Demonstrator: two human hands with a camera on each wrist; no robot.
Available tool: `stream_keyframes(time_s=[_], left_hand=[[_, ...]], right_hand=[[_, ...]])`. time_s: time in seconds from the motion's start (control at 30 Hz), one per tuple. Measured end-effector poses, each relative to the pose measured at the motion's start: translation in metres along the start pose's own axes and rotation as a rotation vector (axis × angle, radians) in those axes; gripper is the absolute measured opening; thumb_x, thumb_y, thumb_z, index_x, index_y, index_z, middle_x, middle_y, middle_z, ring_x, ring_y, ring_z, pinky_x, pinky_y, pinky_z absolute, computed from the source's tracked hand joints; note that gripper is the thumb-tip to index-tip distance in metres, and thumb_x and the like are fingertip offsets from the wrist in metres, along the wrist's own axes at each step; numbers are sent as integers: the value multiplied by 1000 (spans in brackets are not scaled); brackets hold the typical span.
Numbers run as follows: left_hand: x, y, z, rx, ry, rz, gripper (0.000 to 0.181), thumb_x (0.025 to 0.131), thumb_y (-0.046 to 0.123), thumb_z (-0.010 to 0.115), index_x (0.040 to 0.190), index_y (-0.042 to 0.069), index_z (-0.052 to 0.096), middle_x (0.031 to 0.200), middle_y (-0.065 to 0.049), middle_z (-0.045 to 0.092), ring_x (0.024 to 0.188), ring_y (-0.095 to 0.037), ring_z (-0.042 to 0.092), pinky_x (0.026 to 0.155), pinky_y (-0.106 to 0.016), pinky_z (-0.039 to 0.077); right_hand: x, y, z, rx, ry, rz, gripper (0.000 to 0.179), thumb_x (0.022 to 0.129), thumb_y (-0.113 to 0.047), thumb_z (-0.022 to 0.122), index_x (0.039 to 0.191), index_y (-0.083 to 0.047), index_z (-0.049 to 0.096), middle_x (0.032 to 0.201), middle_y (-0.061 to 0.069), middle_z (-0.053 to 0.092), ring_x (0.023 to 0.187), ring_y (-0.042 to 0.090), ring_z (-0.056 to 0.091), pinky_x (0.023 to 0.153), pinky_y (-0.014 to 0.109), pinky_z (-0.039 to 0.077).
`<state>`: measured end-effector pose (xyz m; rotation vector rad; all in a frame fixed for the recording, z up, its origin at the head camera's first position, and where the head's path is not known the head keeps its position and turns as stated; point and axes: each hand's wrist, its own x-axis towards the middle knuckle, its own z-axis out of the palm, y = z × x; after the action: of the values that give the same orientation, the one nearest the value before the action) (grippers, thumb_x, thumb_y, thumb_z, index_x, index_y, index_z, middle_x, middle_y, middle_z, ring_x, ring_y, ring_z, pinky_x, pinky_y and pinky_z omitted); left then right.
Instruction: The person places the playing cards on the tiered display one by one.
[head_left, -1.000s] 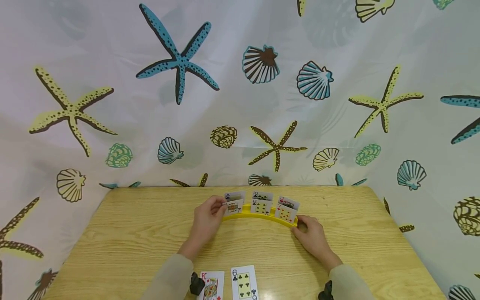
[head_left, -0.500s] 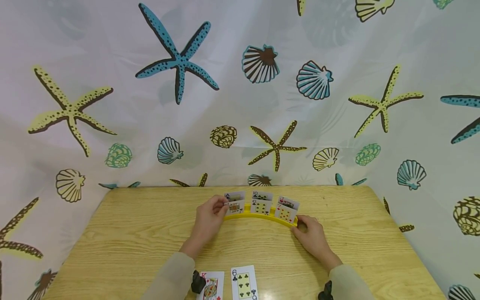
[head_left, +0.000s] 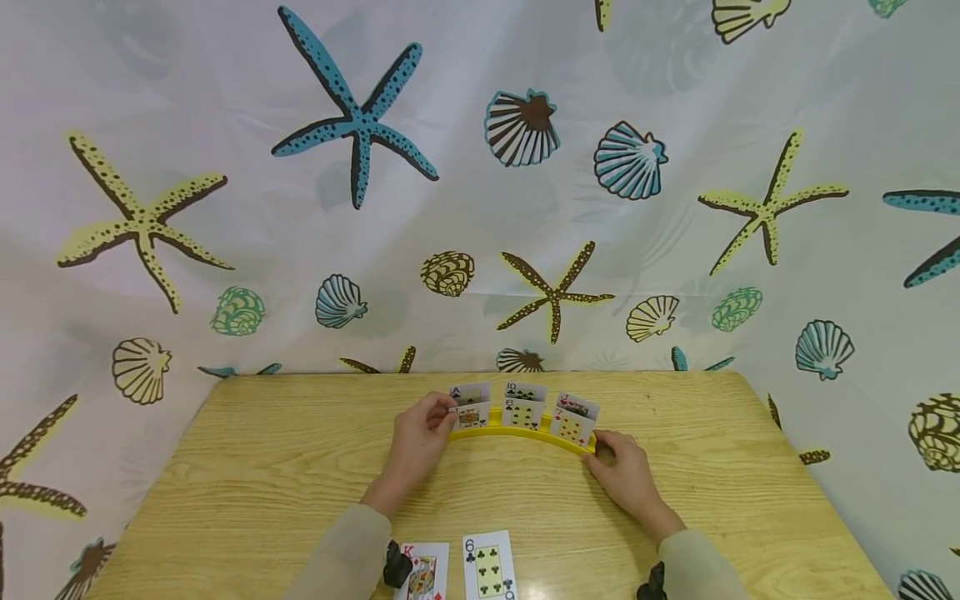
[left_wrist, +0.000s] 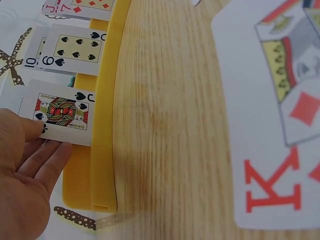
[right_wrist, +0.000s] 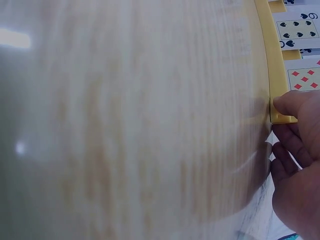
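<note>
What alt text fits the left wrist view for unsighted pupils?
A left hand pinches a jack of spades in a yellow card holder. A six of spades stands beside the jack; a king of diamonds looms at right.

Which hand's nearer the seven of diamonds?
Right hand, gripping the yellow card holder beside the seven of diamonds; left hand pinches the jack of spades near the other end.

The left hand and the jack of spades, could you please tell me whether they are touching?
Touching. The left wrist view shows it: the left hand grips the jack of spades, its thumb lying over a corner of the card's face.
</note>
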<state>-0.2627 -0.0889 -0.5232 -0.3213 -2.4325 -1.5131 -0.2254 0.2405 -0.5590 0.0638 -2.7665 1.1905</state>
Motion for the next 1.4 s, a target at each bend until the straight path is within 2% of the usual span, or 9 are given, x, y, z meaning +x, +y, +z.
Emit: stream_keyframes(time_s=[0.33, 0.7, 1.03, 1.2, 1.4], left_hand=[[-1, 1, 0, 14, -17, -20, 10, 99, 2, 71, 108, 6, 70, 105, -12, 76, 99, -25, 75, 87, -40, 65], [-2, 1, -1, 30, -18, -13, 11, 99, 3, 72, 110, 6, 71, 104, -13, 76, 98, -26, 76, 87, -39, 65], [-4, 0, -7, 41, -19, -49, 19, 100, 8, 73, 118, 7, 71, 110, -12, 77, 104, -25, 76, 92, -38, 64], [-5, 0, -11, 58, -16, -43, 21, 99, 7, 73, 120, 7, 70, 111, -13, 78, 105, -26, 76, 92, -38, 64], [-11, -4, -18, 86, -12, 5, 21, 97, 3, 74, 117, 2, 70, 106, -13, 78, 101, -28, 77, 90, -39, 64]], right_hand=[[-1, -2, -1, 6, -5, 5, 45, 97, -14, 75, 136, 6, 65, 135, 25, 66, 130, 42, 58, 113, 60, 47], [-1, 0, 1, 4, -6, 6, 44, 97, -14, 75, 136, 5, 65, 135, 24, 66, 130, 42, 58, 113, 60, 47], [-1, -1, 0, 5, -4, 2, 45, 97, -14, 75, 136, 6, 65, 136, 25, 66, 130, 42, 57, 113, 60, 47], [-1, 0, 0, 4, 1, 0, 44, 97, -14, 75, 136, 5, 66, 135, 25, 67, 129, 42, 58, 112, 60, 47], [0, 0, 0, 0, 3, 1, 44, 97, -14, 75, 135, 5, 66, 134, 24, 67, 129, 42, 58, 112, 60, 47]])
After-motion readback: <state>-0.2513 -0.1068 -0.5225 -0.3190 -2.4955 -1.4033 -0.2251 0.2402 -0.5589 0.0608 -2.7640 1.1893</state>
